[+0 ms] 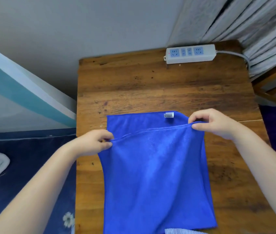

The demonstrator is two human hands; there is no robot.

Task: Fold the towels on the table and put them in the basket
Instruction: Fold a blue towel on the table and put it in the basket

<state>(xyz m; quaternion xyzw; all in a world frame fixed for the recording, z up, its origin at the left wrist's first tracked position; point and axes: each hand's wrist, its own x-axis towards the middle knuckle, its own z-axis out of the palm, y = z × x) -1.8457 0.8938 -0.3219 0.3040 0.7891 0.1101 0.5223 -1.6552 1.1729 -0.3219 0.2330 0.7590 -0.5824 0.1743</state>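
While both hands, left point(95, 143) and right point(213, 124), pinch blue towel point(155, 174) edge: uneven pull skews fold; near end slides off worktop point(150, 85).

Soft, even daylight fills the view, bright enough to read the wood grain of the worktop point(150, 85) clearly. A pale sheen lies across its far half. Shadows are faint: a weak one under the power strip point(190, 54), and mild darkening beside the blue towel point(154, 166) where its raised edge lifts off the wood. The wide lens bends straight lines outward at the frame's edges, notably the wall stripe at left. Focus is fair in the centre, softer towards the corners; the curtain point(260, 26) looks slightly smeared.
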